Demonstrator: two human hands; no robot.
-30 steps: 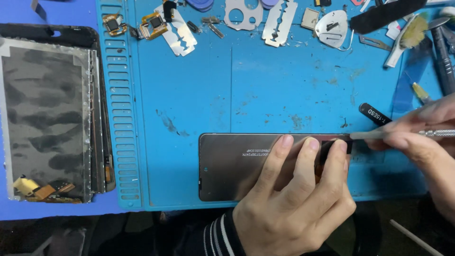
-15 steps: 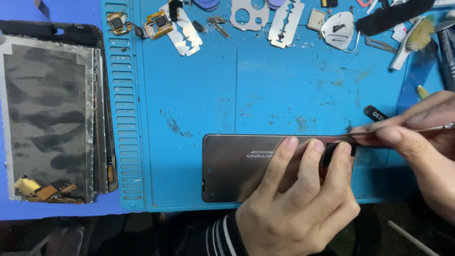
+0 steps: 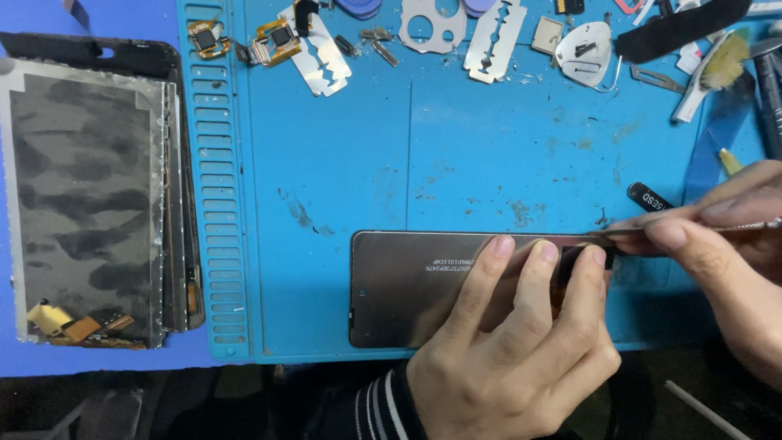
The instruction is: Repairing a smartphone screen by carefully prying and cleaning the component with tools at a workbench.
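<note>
Blue mat (image 3: 342, 163) w/ razor blades (image 3: 497, 41), phone panel (image 3: 407, 285) under hands.

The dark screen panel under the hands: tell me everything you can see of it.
The screen panel is a thin, dark brownish, glossy rectangle with rounded corners, lying flat and lengthwise near the front edge of the blue mat. The left hand presses three fingertips on its right half. The right hand holds a thin metal tool at its upper right edge.

Bare left hand (image 3: 513, 367) with dark, white-striped knit sleeve cuff (image 3: 383, 403) at wrist; bare right hand (image 3: 725, 244), no sleeve visible.
</note>
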